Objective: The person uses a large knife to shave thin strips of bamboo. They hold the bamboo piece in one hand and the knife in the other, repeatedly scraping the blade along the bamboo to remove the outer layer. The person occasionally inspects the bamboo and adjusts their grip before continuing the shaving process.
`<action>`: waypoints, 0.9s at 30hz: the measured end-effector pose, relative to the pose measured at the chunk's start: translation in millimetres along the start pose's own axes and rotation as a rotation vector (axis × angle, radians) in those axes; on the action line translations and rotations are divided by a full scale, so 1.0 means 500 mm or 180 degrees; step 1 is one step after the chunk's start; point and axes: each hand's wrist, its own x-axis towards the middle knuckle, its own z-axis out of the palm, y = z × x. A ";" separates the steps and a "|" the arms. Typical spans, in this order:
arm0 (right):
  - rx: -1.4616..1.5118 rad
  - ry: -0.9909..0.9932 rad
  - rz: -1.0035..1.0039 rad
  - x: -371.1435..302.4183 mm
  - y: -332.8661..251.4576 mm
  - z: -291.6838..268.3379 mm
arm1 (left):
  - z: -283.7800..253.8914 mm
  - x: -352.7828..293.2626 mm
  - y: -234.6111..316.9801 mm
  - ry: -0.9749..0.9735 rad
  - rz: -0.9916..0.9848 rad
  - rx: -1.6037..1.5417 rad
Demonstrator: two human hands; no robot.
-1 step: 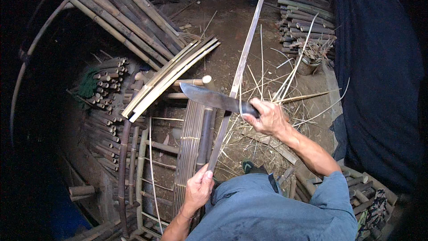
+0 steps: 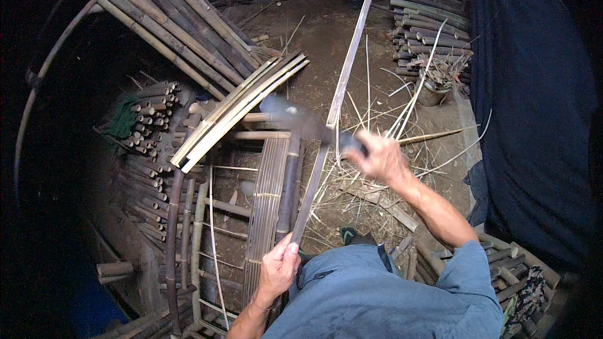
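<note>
A long bamboo strip point(image 2: 347, 72) slants up and away from my left hand point(image 2: 280, 265), which is closed round its near end. My right hand point(image 2: 382, 158) is closed round the dark handle of a machete point(image 2: 308, 124), and both are smeared by motion. The blade points left and crosses the strip near its middle; whether its edge touches the strip is too blurred to tell. A thin pale sliver point(image 2: 338, 144) hangs beside the strip at the handle. Several split bamboo lengths point(image 2: 242, 110) lie bundled at the left, just beyond the blade's tip.
A bamboo frame with a slatted panel point(image 2: 267, 207) stands left of the strip. Pale shavings point(image 2: 377, 122) litter the earth floor. Whole bamboo poles point(image 2: 169, 19) lean at far left; cut poles point(image 2: 430, 28) are stacked at far right beside a dark cloth point(image 2: 534, 119).
The machete and my right hand have turned sharply blurred, with the blade shifted slightly. My left hand and the bamboo strip have stayed almost in place.
</note>
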 end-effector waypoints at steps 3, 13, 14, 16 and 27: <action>0.0068 0.0214 0.1206 0.066 0.111 -0.040 | -0.001 -0.047 -0.020 -0.0161 -0.0081 0.0352; -0.0404 0.0294 0.1198 0.163 0.309 -0.144 | -0.035 -0.206 -0.161 0.0092 -0.0083 0.0741; -0.0473 0.0319 0.1085 0.162 0.308 -0.135 | -0.032 -0.211 -0.155 0.0067 -0.0245 0.0617; -0.0141 0.0123 0.1178 0.149 0.306 -0.106 | -0.012 -0.216 -0.141 0.0137 -0.0526 0.0555; 0.1711 0.1076 0.2247 0.202 0.459 -0.178 | -0.062 -0.264 -0.237 0.0383 -0.0298 0.0907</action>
